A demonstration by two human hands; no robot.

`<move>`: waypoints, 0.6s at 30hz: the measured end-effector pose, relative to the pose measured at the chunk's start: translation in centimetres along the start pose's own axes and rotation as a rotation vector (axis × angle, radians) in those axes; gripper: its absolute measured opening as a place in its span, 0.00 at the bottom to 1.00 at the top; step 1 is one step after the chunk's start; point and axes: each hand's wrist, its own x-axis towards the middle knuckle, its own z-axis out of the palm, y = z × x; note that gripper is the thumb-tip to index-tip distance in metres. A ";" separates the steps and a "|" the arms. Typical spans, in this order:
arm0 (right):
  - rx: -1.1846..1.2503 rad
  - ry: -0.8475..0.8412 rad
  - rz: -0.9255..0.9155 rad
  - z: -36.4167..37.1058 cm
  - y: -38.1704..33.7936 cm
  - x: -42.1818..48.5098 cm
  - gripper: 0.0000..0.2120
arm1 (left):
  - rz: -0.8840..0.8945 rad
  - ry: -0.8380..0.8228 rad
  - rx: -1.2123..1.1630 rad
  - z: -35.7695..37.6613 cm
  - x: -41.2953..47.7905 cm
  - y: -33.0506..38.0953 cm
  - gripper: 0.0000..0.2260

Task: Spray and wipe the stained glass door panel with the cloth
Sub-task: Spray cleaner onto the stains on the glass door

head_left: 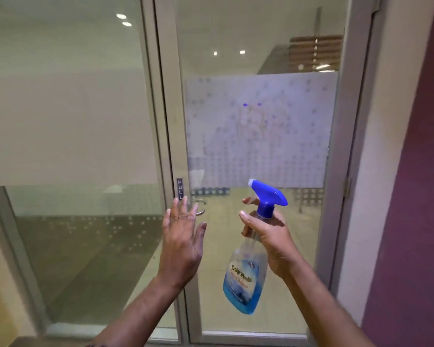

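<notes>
The right hand (271, 236) grasps the spray bottle (248, 266) around its clear neck, thumb on the near side, with a fingertip curling in front of the white trigger under the blue spray head (268, 194). The bottle hangs tilted, its base swung toward the person and to the left, and blue liquid pools in the lower part. The nozzle points up and left toward the glass door panel (258, 221), which stands straight ahead inside a pale frame.

The left hand (182, 239) is empty, fingers spread and loose, raised just in front of the door's edge near the metal handle (200, 207) and the small PULL label (179, 189). No cloth is in view.

The step in hand looks like the spraying. To do it well, I would bring the bottle closer to upright so the feed tube stays in the liquid, then raise the nozzle to face the frosted dotted film (261, 128). Faint smears and two small blue marks (251, 104) sit there, well above where the nozzle now is. A firm neck grip with a full squeeze of the trigger finger should give an even mist. Short bursts over the marked patch would limit runs down the glass. The free hand should stay clear of the spray path and will have to fetch the cloth before wiping.
</notes>
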 end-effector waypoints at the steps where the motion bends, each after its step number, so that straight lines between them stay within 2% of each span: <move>1: -0.006 0.013 -0.010 -0.3 0.1 1.4 0.12 | 0.012 0.002 -0.010 1.2 1.4 -0.4 0.25; 14: -0.049 0.148 -0.018 -4.3 1.9 16.0 0.08 | 0.064 0.041 -0.016 12.6 14.3 -5.0 0.25; 18: 0.042 0.140 -0.006 -5.9 2.0 19.6 0.04 | 0.071 0.068 -0.009 16.1 17.0 -5.1 0.25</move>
